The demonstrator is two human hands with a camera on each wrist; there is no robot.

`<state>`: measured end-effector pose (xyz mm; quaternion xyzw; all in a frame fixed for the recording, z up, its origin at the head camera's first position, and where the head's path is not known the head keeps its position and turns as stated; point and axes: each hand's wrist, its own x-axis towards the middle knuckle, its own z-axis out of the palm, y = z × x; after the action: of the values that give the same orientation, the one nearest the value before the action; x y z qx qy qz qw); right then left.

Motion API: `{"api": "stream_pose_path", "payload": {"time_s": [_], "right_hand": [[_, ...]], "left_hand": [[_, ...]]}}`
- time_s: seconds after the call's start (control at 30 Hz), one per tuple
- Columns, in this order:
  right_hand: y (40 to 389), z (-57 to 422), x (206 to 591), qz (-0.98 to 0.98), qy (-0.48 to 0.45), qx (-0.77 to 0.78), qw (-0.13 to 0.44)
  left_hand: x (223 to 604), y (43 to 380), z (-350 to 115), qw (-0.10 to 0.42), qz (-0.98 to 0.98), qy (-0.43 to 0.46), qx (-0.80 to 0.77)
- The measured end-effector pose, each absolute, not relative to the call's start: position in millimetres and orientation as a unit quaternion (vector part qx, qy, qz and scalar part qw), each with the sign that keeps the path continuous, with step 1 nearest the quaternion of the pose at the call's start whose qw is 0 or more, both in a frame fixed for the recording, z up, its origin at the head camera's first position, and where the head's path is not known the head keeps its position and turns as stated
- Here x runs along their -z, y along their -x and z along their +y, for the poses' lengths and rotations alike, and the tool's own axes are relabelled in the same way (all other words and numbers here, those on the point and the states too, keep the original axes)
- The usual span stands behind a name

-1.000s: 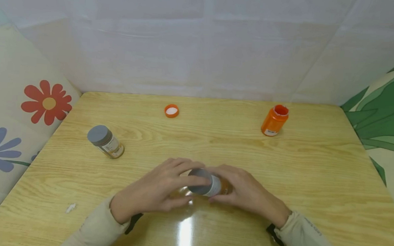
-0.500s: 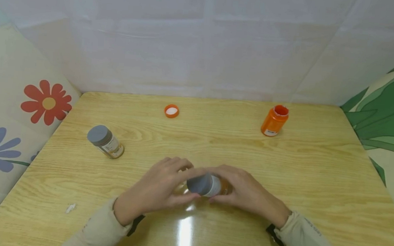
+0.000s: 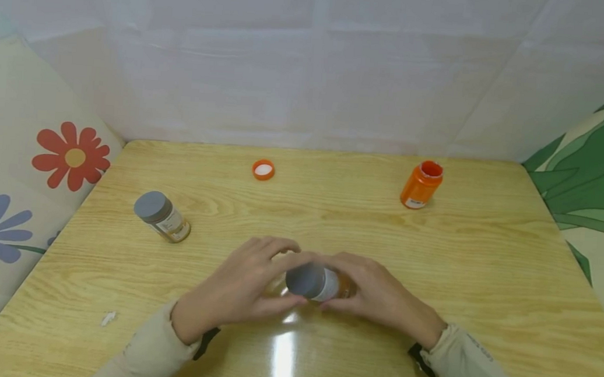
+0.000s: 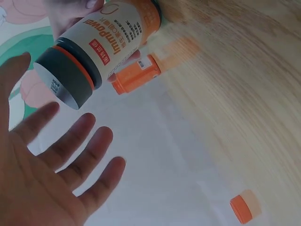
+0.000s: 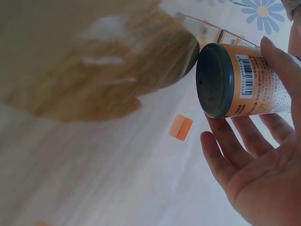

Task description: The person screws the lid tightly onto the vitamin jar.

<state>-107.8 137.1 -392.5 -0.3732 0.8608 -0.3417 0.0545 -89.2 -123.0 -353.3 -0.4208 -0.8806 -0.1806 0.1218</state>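
An orange-and-white pill bottle [image 3: 331,285] with a grey lid [image 3: 303,282] leans over to the left near the front middle of the table. My right hand [image 3: 374,289] grips its body, fingers and thumb on opposite sides, as the right wrist view also shows near the dark base [image 5: 215,80]. Around the lid, my left hand [image 3: 245,284] is spread, thumb on the near side and index finger on the far side. From the left wrist, a small gap shows between those fingertips and the lid, while the other fingers fan out loosely.
Back right stands an uncapped orange bottle [image 3: 420,186]. Its orange cap [image 3: 263,170] lies inside-up at the back, left of centre. Another grey-lidded bottle [image 3: 163,217] stands at the left, and a small white scrap [image 3: 108,318] lies at the front left of the wooden table [image 3: 486,260].
My left fingers, earlier laid across the top of the lid, have shifted to its sides, with the thumb moved in at the near edge. The right hand and the bottle stay nearly in place.
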Motion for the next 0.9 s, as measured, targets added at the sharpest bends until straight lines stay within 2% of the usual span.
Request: {"api": "stream_pose_path", "payload": {"time_s": [0.2,0.4,0.6,0.9], "right_hand": [[107.1,136.2,391.5,0.861,0.373,0.342,0.059],[107.1,136.0,392.0,0.86,0.371,0.346,0.061],[107.8,136.6,393.2,0.858,0.378,0.344,0.05],[106.9,136.5,392.7,0.859,0.376,0.343,0.05]], "left_hand": [[354.2,88.3,-121.9,0.133,-0.887,0.407,0.174],[352.0,89.1,-123.1,0.105,-0.867,0.448,0.19],[352.5,90.8,-125.0,0.114,-0.848,0.48,0.191],[354.7,89.5,-123.3,0.125,-0.872,0.434,0.19]]}}
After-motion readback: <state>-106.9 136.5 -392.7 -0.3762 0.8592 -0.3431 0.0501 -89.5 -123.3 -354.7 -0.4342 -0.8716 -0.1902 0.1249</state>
